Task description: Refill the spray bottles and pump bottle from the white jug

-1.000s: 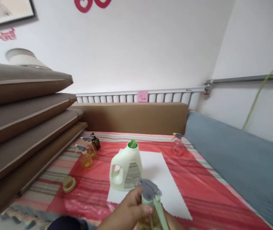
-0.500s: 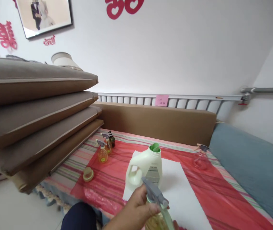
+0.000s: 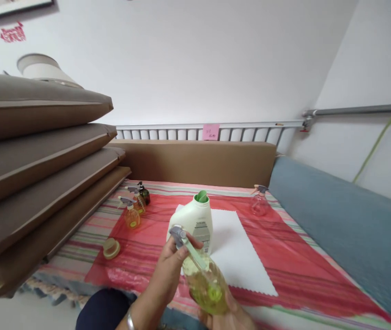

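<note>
A clear spray bottle [image 3: 204, 279] with yellow-green liquid tilts in front of me, its grey and pale green trigger head pointing up and left. My left hand [image 3: 172, 262] is closed around the neck and trigger head. Lower down, my right hand [image 3: 226, 311] grips the bottle near its base. Just behind stands a pale green detergent jug [image 3: 193, 220], uncapped, with a green spout in its mouth. The jug rests on a white sheet [image 3: 236, 247] with a scalloped edge. Left of the jug, a round cream-coloured cap [image 3: 111, 248] lies on the red plastic sheet [image 3: 137, 266].
At the left are two clear spray bottles [image 3: 132, 217] and a dark bottle [image 3: 143, 194]. Another spray bottle [image 3: 259, 203] stands at the back right. Stacked brown cushions [image 3: 44, 160] rise on the left; a blue cushion [image 3: 336, 220] borders the right. Behind is a radiator [image 3: 168, 134].
The spray bottle has come up and now leans with its head to the left. My right hand shows more clearly at its base. The view has swung to the right.
</note>
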`<act>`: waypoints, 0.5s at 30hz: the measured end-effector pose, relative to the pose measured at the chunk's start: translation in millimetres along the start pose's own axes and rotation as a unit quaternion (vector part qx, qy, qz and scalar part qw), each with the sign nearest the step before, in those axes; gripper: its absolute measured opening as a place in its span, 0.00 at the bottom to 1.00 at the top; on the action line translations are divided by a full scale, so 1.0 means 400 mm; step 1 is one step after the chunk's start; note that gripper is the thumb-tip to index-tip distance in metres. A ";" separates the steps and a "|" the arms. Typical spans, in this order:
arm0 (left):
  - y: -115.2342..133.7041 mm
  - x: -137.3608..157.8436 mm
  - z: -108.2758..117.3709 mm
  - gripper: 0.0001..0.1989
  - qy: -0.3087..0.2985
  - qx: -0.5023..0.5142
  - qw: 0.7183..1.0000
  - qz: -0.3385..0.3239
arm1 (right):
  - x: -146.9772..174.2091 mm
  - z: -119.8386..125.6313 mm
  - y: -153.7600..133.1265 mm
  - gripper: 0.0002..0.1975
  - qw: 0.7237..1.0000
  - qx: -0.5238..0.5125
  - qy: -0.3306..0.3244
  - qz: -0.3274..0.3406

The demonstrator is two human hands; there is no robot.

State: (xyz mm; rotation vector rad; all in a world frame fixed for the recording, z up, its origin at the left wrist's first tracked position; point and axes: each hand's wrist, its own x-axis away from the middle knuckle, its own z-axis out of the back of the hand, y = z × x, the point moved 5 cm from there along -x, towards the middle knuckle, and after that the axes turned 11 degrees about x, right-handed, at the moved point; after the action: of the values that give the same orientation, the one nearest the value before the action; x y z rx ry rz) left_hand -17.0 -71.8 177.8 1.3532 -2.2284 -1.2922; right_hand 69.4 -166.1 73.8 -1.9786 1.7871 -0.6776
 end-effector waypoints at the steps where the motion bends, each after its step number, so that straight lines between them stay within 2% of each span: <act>1: 0.003 -0.002 -0.001 0.13 0.003 0.005 1.000 -0.001 | 0.000 -0.008 -0.005 0.25 1.000 -0.005 -0.002 0.005; 4: 0.005 -0.007 -0.011 0.13 0.004 0.011 1.000 0.003 | 0.001 -0.022 0.000 0.27 0.998 -0.003 -0.016 -0.058; 6: 0.005 -0.009 -0.018 0.13 0.001 0.025 1.000 0.002 | 0.001 -0.022 -0.015 0.22 1.000 -0.002 -0.004 -0.024; 8: 0.005 -0.012 -0.025 0.13 -0.004 0.047 0.999 -0.009 | 0.003 -0.024 -0.036 0.23 0.999 -0.009 0.008 0.039; 9: 0.005 -0.013 -0.028 0.13 -0.007 0.055 0.998 -0.013 | 0.005 -0.027 -0.040 0.24 0.999 -0.012 0.010 0.045; 12: 0.002 -0.014 -0.036 0.11 -0.014 0.067 0.998 -0.013 | 0.009 -0.039 -0.036 0.25 1.000 -0.008 0.014 0.006; 15: 0.001 -0.014 -0.039 0.10 -0.017 0.087 0.996 -0.016 | 0.013 -0.046 -0.057 0.26 0.997 -0.018 0.022 0.078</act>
State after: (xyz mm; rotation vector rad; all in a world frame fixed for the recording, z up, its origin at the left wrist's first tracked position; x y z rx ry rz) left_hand -5.1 -76.2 188.5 1.4413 -2.3998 -1.1631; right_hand 77.2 -168.1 102.5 -1.8353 1.9697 -0.6478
